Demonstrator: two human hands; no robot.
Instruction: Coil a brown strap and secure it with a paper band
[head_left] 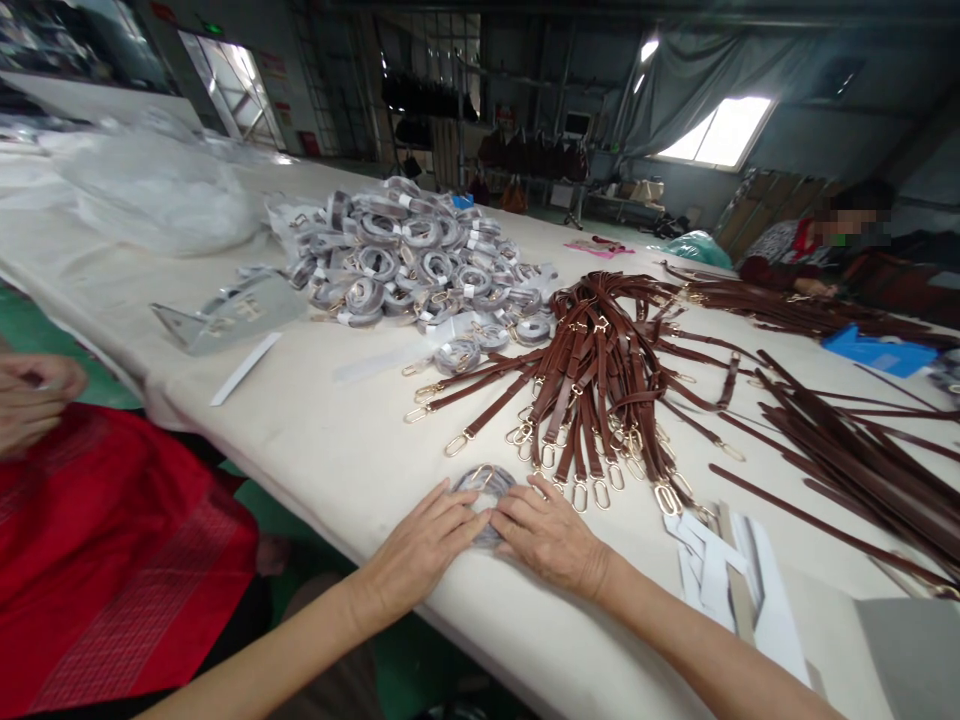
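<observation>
My left hand (424, 545) and my right hand (547, 535) lie flat side by side on the white table (330, 450), pressing a small coiled strap in clear wrapping (486, 482) between their fingertips. Its gold clasp shows at the top of the coil. Just beyond my right hand lies a bundle of brown leather straps (600, 380) with gold clasps fanned toward me. Farther back sits a heap of wrapped coiled straps (420, 265).
White paper strips (720, 570) lie at my right. More long brown straps (862, 450) spread across the right side. A clear plastic bag (161, 195) sits far left. A person in red (112, 560) is at my left; another person (817, 250) works at the far right.
</observation>
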